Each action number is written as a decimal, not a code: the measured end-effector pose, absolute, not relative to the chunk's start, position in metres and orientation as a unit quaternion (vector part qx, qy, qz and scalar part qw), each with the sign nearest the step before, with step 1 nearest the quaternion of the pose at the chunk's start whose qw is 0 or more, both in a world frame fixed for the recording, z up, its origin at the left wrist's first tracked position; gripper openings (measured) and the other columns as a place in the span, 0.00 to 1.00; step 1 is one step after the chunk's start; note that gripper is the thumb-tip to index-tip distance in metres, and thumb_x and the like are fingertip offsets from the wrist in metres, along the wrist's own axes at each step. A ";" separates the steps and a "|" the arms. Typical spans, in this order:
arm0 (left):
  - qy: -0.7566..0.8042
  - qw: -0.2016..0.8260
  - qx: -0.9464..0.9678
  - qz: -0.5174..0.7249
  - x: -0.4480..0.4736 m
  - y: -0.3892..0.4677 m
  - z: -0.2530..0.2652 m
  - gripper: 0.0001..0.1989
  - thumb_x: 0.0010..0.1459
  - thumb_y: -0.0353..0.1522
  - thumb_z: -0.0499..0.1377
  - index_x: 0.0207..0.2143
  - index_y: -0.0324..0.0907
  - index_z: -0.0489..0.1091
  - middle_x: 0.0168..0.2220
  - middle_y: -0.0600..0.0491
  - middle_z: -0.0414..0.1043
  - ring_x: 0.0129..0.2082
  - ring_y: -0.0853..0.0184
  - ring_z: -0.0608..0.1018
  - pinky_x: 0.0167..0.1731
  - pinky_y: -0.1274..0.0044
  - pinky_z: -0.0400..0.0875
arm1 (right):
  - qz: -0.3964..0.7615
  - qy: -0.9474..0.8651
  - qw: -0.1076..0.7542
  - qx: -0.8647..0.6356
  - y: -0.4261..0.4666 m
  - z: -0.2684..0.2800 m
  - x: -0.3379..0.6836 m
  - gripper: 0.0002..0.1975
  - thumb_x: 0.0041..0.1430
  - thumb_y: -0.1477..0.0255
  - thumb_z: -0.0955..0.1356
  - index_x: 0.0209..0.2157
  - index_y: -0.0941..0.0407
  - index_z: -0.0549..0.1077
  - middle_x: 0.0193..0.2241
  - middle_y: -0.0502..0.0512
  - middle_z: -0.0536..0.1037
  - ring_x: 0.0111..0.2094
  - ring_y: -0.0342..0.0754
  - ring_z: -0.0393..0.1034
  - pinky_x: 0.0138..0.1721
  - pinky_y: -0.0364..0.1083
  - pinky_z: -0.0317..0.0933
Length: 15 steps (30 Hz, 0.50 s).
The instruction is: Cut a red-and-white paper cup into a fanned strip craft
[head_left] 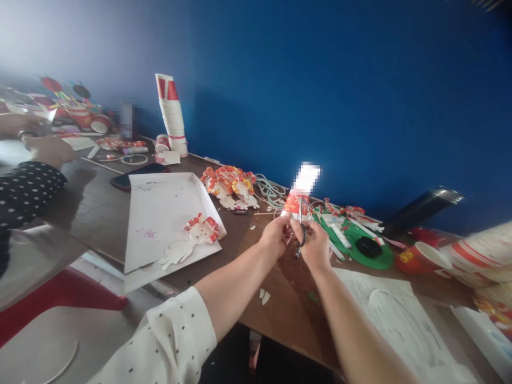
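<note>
Resting on the brown surface (284, 290), a shallow white cardboard tray (160, 205) was partly covered by a red-and-white paper cut-out (200, 233). To the right of the tray, a red patterned paper cup (292, 202) was held at its lower edge by the left hand (276, 236), whose fingers were clamped on it. Black-handled metal scissors (303, 233) were gripped by the right hand (318, 248), its fingers closed around the handles, and a blade was laid across the cup. Just beside the tray's far right edge, red, orange and white paper cut-outs (230, 184) were heaped. Behind the tray, a tall leaning stack of white-and-red paper cups (174, 120) was placed. Left of the tray, a co-worker's dark dotted sleeve (30, 186) was seen.
</note>
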<state>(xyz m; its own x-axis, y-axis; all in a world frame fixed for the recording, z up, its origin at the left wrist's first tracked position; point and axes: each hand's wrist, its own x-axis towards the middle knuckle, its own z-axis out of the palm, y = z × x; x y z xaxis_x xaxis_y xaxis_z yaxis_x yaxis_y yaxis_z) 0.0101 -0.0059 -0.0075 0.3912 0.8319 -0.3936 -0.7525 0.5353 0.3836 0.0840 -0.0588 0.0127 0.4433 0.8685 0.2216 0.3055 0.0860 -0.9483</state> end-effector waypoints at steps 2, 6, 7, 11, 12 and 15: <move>0.266 0.840 0.063 0.469 0.008 -0.004 -0.008 0.12 0.56 0.32 0.62 0.24 0.37 0.65 0.18 0.57 0.63 0.15 0.78 0.65 0.18 0.83 0.59 | 0.250 -0.458 0.567 -0.637 -0.060 0.014 0.084 0.24 0.42 0.49 0.74 0.26 0.57 0.72 0.16 0.50 0.72 0.16 0.44 0.64 0.19 0.43 0.60; 0.278 0.826 0.026 0.490 0.006 0.000 -0.008 0.09 0.54 0.29 0.64 0.26 0.36 0.66 0.19 0.58 0.63 0.16 0.80 0.63 0.16 0.86 0.58 | 0.248 -0.457 0.554 -0.650 -0.061 0.014 0.086 0.23 0.45 0.49 0.72 0.26 0.56 0.70 0.14 0.47 0.70 0.16 0.43 0.63 0.19 0.42 0.59; 0.283 0.821 0.020 0.495 0.006 0.001 -0.008 0.08 0.54 0.28 0.64 0.26 0.36 0.66 0.19 0.58 0.63 0.16 0.81 0.63 0.16 0.86 0.57 | 0.251 -0.458 0.553 -0.649 -0.061 0.013 0.087 0.23 0.45 0.49 0.72 0.26 0.55 0.70 0.15 0.47 0.71 0.16 0.42 0.63 0.19 0.42 0.59; 0.291 0.810 0.006 0.509 0.007 0.002 -0.008 0.08 0.53 0.28 0.65 0.26 0.36 0.67 0.21 0.58 0.64 0.16 0.81 0.63 0.16 0.87 0.57 | 0.282 -0.452 0.573 -0.623 -0.057 0.008 0.088 0.22 0.47 0.50 0.72 0.25 0.55 0.68 0.16 0.47 0.71 0.16 0.41 0.63 0.18 0.41 0.58; 0.292 0.808 0.004 0.511 0.007 0.002 -0.008 0.08 0.53 0.27 0.64 0.26 0.36 0.67 0.21 0.58 0.64 0.17 0.81 0.63 0.16 0.87 0.57 | 0.291 -0.447 0.580 -0.615 -0.057 0.007 0.088 0.22 0.47 0.50 0.72 0.25 0.55 0.68 0.16 0.47 0.70 0.16 0.40 0.62 0.18 0.41 0.58; 0.295 0.807 0.010 0.511 0.007 0.001 -0.007 0.07 0.53 0.27 0.64 0.26 0.36 0.68 0.22 0.57 0.66 0.17 0.81 0.63 0.16 0.87 0.57 | 0.306 -0.433 0.595 -0.604 -0.057 0.008 0.087 0.22 0.47 0.51 0.72 0.23 0.55 0.66 0.15 0.46 0.69 0.15 0.39 0.60 0.17 0.40 0.56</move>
<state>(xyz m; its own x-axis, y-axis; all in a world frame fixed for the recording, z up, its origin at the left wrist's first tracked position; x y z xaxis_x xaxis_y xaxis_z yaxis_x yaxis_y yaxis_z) 0.0071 0.0011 -0.0073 0.3034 0.8310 -0.4662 -0.8192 0.4774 0.3178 0.0869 -0.0569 0.0079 0.4383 0.8870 0.1453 0.1581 0.0831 -0.9839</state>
